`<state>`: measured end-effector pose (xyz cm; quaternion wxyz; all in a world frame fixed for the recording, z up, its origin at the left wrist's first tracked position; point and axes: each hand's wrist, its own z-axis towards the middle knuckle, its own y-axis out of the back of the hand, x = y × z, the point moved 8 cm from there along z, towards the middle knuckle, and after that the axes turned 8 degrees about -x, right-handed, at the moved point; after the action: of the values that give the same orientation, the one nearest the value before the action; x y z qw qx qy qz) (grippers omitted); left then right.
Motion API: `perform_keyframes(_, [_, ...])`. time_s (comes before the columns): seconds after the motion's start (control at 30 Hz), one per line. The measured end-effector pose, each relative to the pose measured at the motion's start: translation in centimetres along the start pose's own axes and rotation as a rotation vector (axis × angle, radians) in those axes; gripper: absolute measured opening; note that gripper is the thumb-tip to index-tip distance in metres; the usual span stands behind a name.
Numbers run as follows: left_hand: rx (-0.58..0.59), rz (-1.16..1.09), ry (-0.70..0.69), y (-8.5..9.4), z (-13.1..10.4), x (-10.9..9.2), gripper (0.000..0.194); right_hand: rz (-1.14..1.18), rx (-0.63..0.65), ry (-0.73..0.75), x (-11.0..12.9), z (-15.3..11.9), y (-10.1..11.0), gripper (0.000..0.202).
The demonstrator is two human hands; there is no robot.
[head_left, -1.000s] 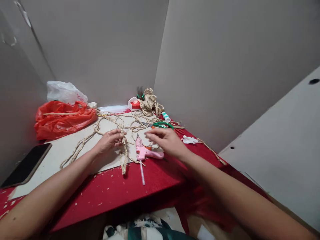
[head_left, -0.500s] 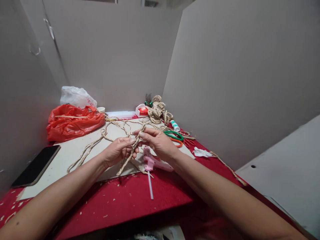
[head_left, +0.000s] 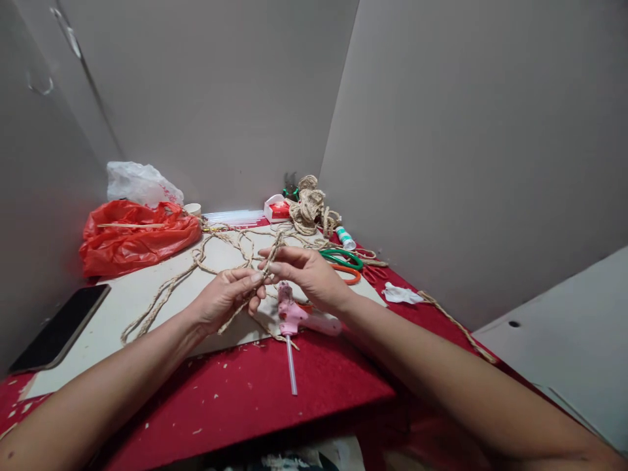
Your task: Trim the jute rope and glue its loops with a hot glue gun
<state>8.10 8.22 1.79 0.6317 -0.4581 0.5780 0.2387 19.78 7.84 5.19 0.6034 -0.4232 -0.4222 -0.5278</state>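
Observation:
A tan braided straw rope (head_left: 275, 247) runs between both hands above the table. My left hand (head_left: 229, 296) pinches it from the left, its fingers partly curled beneath. From the right, my right hand (head_left: 307, 271) grips the rope higher up between thumb and fingers. Part of the rope is hidden behind the fingers. Just below the hands lies a pink hot glue gun (head_left: 290, 315) with a clear glue stick (head_left: 292, 366) poking out of its back end. More of the same rope lies in long loops (head_left: 164, 294) on the pale board (head_left: 147, 284).
At the left are a red plastic bag (head_left: 132, 242), a white bag (head_left: 142, 184) and a phone (head_left: 61, 324). Behind stand a heap of rope (head_left: 308, 208) and a small red-white box (head_left: 277, 208). Green-handled scissors (head_left: 346, 257) lie right. Grey panels enclose the table.
The view has shifted a little. Both hands still hold the rope; its lower end now sits flatter and further left, with less showing below my left hand.

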Motion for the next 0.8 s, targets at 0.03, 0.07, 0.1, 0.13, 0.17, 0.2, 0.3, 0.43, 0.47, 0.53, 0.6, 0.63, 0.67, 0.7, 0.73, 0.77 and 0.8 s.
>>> perform_keyframes(0.03, [0.001,-0.006,-0.005,-0.1,0.0,0.0,0.026,-0.004,0.023,-0.007,-0.3,-0.2,-0.3,0.024])
perform_keyframes(0.07, [0.005,-0.009,-0.006,-0.1,-0.1,0.0,0.027,-0.002,0.040,-0.010,-0.5,-0.4,-0.5,0.022])
perform_keyframes(0.1, [0.007,-0.011,-0.004,-0.2,-0.1,0.0,0.027,0.007,0.046,-0.009,-0.7,-0.5,-0.7,0.021])
perform_keyframes(0.13, [0.007,-0.010,0.002,-0.2,-0.1,0.1,0.028,0.022,0.043,-0.008,-0.9,-0.7,-0.8,0.021])
perform_keyframes(0.17, [0.005,-0.004,0.011,-0.2,-0.1,0.2,0.028,0.039,0.035,-0.010,-1.0,-0.8,-0.8,0.021])
perform_keyframes(0.2, [0.003,0.007,0.022,-0.2,-0.1,0.3,0.029,0.048,0.025,-0.010,-1.0,-0.9,-0.8,0.021])
perform_keyframes(0.3, [-0.002,0.059,0.068,0.0,-0.1,0.7,0.033,-0.002,0.034,0.034,-0.5,-0.9,-0.7,0.023])
perform_keyframes(0.43, [-0.030,0.123,0.077,0.5,0.0,0.7,0.034,-0.190,0.098,0.175,0.8,-0.5,-0.6,0.027])
perform_keyframes(0.47, [-0.038,0.132,0.073,0.6,0.0,0.7,0.034,-0.228,0.110,0.203,1.0,-0.4,-0.7,0.028])
perform_keyframes(0.53, [-0.050,0.124,0.064,0.7,0.2,0.7,0.034,-0.282,0.127,0.244,1.1,-0.3,-0.8,0.027])
perform_keyframes(0.6, [-0.057,0.091,0.060,0.6,0.2,0.8,0.033,-0.310,0.130,0.272,1.0,-0.3,-1.0,0.023])
perform_keyframes(0.63, [-0.062,0.079,0.064,0.6,0.1,0.8,0.033,-0.318,0.125,0.284,0.8,-0.4,-1.0,0.020])
perform_keyframes(0.67, [-0.071,0.075,0.072,0.6,0.0,0.9,0.032,-0.326,0.117,0.294,0.7,-0.5,-1.0,0.018])
perform_keyframes(0.7, [-0.079,0.076,0.083,0.5,-0.1,0.9,0.031,-0.342,0.105,0.308,0.7,-0.7,-0.9,0.017])
perform_keyframes(0.73, [-0.083,0.086,0.099,0.5,-0.2,1.0,0.030,-0.367,0.095,0.329,0.7,-0.8,-0.8,0.016])
perform_keyframes(0.77, [-0.079,0.092,0.112,0.4,-0.2,1.0,0.029,-0.402,0.090,0.362,0.7,-0.9,-0.7,0.016])
perform_keyframes(0.8, [-0.062,0.095,0.124,0.2,-0.2,1.0,0.028,-0.446,0.092,0.408,0.9,-1.0,-0.6,0.016])
